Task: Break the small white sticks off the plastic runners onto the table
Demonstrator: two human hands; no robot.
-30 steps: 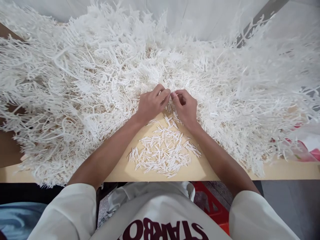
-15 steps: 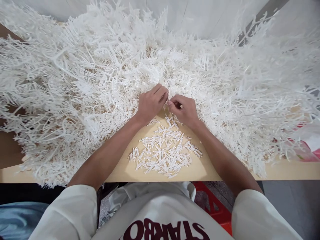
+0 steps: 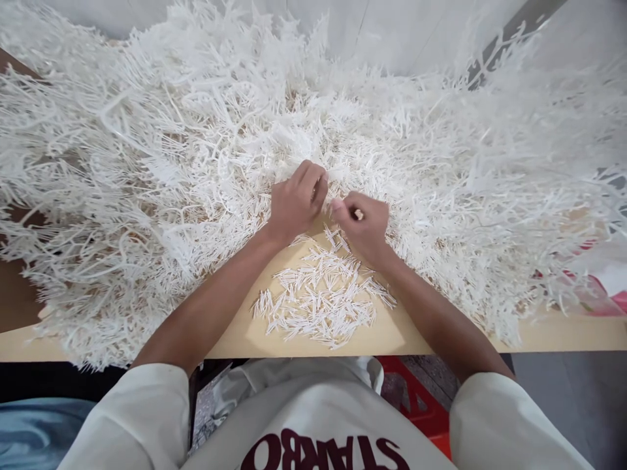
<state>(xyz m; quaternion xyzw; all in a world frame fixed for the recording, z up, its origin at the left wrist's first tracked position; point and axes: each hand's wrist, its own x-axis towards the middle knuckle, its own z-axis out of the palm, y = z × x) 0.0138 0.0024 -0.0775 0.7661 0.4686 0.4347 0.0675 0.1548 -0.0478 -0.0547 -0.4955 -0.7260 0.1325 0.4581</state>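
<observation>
My left hand [image 3: 298, 199] is closed at the near edge of a big tangled heap of branching white plastic strands [image 3: 206, 150]. Its fingers are curled inward, and whatever they pinch is too small to make out. Just to its right, my right hand [image 3: 365, 222] is closed too, thumb pressed against the curled forefinger; a pale bit shows through the loop of its fingers, but I cannot tell if it is held. A small gap separates the two hands. Below them, between my forearms, lies a loose pile of short thin white sticks [image 3: 328, 294] on the wooden tabletop [image 3: 235, 343].
The heap spreads across most of the table on both sides and rises toward a pale sheet [image 3: 392, 32] behind. At the right edge lies a pink and clear plastic bag [image 3: 595, 297]. Under the table's front edge shows a red plastic object [image 3: 426, 411].
My right hand has drawn slightly right and down, widening the gap between the hands. My left hand has turned and risen a little. The stick pile looks the same.
</observation>
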